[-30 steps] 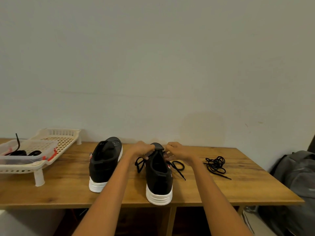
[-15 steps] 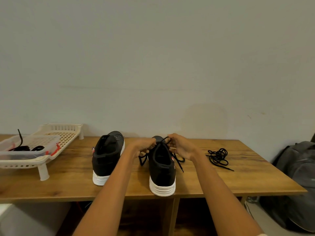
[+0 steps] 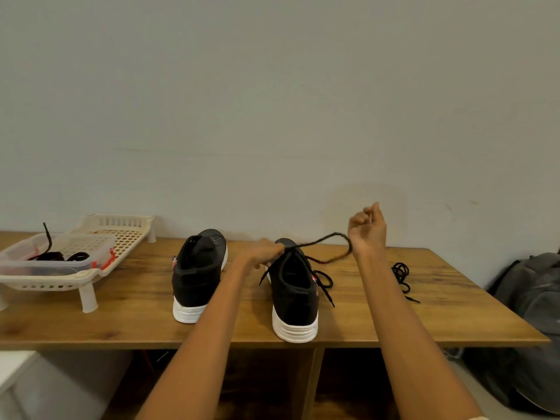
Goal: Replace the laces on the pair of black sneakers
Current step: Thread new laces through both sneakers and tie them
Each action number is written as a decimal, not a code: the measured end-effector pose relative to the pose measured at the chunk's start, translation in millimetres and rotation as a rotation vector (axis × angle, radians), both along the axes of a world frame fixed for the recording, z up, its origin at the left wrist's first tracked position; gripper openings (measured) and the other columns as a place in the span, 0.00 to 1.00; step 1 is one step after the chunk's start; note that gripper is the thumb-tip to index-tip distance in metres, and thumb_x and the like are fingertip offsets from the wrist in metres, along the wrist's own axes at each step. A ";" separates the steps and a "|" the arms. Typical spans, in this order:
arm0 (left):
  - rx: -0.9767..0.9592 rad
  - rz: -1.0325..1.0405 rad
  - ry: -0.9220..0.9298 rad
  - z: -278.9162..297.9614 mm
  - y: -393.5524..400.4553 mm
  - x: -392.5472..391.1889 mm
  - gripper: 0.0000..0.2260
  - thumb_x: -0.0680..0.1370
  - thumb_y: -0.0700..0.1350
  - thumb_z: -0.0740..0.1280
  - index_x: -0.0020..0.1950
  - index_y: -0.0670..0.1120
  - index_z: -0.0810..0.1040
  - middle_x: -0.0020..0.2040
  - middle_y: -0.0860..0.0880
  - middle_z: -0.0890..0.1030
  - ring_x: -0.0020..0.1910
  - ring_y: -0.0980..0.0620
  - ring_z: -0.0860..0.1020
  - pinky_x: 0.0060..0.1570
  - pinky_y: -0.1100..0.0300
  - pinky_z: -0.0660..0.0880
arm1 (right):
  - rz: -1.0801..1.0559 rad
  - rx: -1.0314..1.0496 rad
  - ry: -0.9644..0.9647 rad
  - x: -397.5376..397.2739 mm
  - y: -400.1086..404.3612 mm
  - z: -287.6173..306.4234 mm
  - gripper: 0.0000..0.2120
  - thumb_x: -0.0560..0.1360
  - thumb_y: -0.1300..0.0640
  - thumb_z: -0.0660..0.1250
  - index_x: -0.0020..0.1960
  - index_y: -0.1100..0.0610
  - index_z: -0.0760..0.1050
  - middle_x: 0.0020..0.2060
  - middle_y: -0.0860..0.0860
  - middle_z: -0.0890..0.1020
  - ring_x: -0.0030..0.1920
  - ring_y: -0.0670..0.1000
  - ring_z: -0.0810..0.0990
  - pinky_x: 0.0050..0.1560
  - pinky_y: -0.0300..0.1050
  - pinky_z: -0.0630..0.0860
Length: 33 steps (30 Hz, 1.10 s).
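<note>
Roughly halfway i'd guess: left sneaker (image 3: pixel 198 275) has no lace showing. Right hand (image 3: pixel 367 227) fingers clenched on the lace (image 3: pixel 325 239), left hand (image 3: pixel 264 251) pinching it at right sneaker (image 3: pixel 294 294). Spare lace (image 3: pixel 401 275) waits on the table (image 3: pixel 424 313)

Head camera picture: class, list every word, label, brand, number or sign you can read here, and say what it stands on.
No text can be read in this picture.
Right sneaker: small red and white tag on its side, too small and blurred to read.
Left sneaker: small tag at its left side, too blurred to read.
Clear box in the cream rack: red clips, no lettering visible.
Grey backpack: no label visible.
</note>
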State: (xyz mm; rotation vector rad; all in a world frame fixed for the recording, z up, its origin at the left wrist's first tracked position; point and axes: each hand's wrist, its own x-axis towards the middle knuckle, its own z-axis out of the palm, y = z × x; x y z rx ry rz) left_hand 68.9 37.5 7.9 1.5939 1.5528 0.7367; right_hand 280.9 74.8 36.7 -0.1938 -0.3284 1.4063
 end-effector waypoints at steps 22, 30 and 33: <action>-0.226 0.046 -0.443 0.1 -1.0 -0.9 0.12 0.78 0.43 0.55 0.35 0.47 0.68 0.38 0.48 0.72 0.39 0.50 0.69 0.48 0.52 0.66 | 0.055 0.151 -1.863 -25.1 -9.0 -0.1 0.07 0.76 0.59 0.69 0.44 0.63 0.81 0.35 0.56 0.82 0.35 0.51 0.81 0.40 0.43 0.81; 0.042 0.328 -1.322 33.7 2.3 -7.2 0.11 0.79 0.48 0.64 0.38 0.48 0.70 0.40 0.49 0.75 0.40 0.51 0.75 0.46 0.54 0.71 | -0.267 -0.360 -1.743 4.5 4.9 -31.7 0.09 0.79 0.60 0.58 0.42 0.62 0.70 0.32 0.56 0.76 0.31 0.53 0.74 0.34 0.44 0.72; 0.277 0.469 -1.628 43.7 4.9 -22.1 0.05 0.79 0.44 0.65 0.44 0.46 0.73 0.41 0.48 0.77 0.39 0.50 0.78 0.43 0.55 0.75 | -0.181 -0.436 -1.967 4.9 5.1 -42.4 0.11 0.76 0.66 0.56 0.36 0.62 0.68 0.30 0.56 0.72 0.35 0.55 0.73 0.36 0.45 0.69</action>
